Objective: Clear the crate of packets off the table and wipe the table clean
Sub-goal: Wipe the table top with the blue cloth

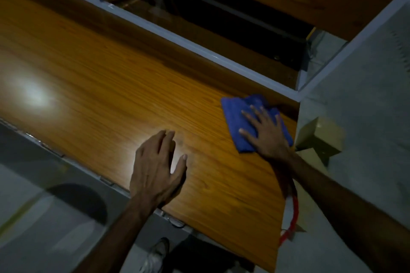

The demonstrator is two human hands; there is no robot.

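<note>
At the far left a pale glare (33, 95) lies on the wooden table (111, 86), whose grain runs slantwise across the view; below its near edge a grey floor (33, 239) shows, with a dark round shadow on it; a white shoe (156, 255) stands under the table's edge. Further right the left hand (155, 170) lies flat over the near part of the table, fingers straight and close together, thumb spread, holding nothing; whether the palm touches the wood cannot be told. Along the far side of the table runs a pale grey rail (177, 35), with dark space behind it. Right again, the blue cloth (235, 117) lies folded on the table near its far right corner; the right hand (266, 133) presses on it with fingers spread and straight, not curled round it. Beside the table's right end hangs a red loop (292, 217); beyond it a beige box (321, 135) stands against a grey wall (366, 95).
</note>
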